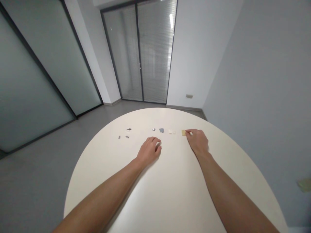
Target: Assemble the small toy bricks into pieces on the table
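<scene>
At the right end of a row of small items, my right hand (198, 140) has its thumb and index finger pinched at the edge of a small yellow piece (183, 132) on the white table. My left hand (150, 150) rests near the table's middle, fingers slightly curled and apart, holding nothing. Beyond it lie a grey-blue piece (161, 130) and a small shiny metallic piece (153, 129). A pale, whitish piece (172, 132) lies between the grey-blue and yellow ones.
Further left on the round table (170, 194) lie a small dark item (129, 129) and two little grey pieces (119, 137). Beyond the table's far edge stand a glass door (155, 55) and walls.
</scene>
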Motion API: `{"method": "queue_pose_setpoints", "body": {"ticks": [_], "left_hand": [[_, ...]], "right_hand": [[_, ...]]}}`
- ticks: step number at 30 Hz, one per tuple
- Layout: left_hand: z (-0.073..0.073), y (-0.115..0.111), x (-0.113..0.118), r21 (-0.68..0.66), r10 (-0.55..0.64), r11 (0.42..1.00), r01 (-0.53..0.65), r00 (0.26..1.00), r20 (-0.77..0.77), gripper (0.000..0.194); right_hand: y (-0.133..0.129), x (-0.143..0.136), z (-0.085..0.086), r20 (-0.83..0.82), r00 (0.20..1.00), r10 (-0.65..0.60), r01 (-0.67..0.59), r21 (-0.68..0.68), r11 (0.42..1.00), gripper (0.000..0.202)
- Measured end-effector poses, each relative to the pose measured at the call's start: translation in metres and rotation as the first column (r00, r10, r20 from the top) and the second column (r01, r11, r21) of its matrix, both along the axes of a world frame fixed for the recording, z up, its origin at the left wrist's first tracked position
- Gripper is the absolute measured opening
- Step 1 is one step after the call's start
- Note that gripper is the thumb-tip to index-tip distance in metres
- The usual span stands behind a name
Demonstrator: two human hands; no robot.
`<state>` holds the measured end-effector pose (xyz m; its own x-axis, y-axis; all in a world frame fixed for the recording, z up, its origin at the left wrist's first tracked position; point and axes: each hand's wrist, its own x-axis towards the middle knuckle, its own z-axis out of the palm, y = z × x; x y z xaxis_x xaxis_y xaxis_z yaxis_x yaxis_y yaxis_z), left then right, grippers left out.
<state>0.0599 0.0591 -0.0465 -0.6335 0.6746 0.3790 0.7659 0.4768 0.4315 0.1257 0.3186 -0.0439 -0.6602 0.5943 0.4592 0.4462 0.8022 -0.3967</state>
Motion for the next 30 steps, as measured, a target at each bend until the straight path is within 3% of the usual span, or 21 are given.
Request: {"method": "queue_pose_setpoints", "body": {"ticks": [6,12,17,22,26,30], "left_hand": [[0.002,0.000,0.001,0.010,0.017,1.000,-0.017,1.000,0.021,0.024],[0.001,-0.002,-0.006,0.012,0.175,0.984,-0.175,0.983,-0.044,0.026],[0.003,-0.015,-0.026,-0.026,0.416,0.906,-0.421,0.901,-0.122,0.042],[0.000,-0.029,-0.045,-0.068,0.584,0.796,-0.601,0.793,-0.172,0.056],[-0.003,-0.035,-0.053,-0.118,0.648,0.735,-0.668,0.743,-0.165,0.065],[-0.005,-0.035,-0.055,-0.160,0.654,0.724,-0.671,0.742,-0.148,0.067]], "right_hand": [[-0.010,0.003,0.000,-0.073,0.995,0.073,-0.073,0.009,0.997,0.022],[-0.038,0.007,0.004,0.060,0.950,0.305,-0.308,0.054,0.950,0.016],[-0.046,0.010,0.004,0.119,0.899,0.422,-0.436,0.140,0.889,0.015],[-0.046,0.012,0.002,0.148,0.878,0.456,-0.477,0.170,0.862,0.015],[-0.048,0.013,0.001,0.148,0.873,0.466,-0.488,0.217,0.845,0.015],[-0.049,0.012,0.002,0.197,0.861,0.469,-0.507,0.269,0.819,0.017]]}}
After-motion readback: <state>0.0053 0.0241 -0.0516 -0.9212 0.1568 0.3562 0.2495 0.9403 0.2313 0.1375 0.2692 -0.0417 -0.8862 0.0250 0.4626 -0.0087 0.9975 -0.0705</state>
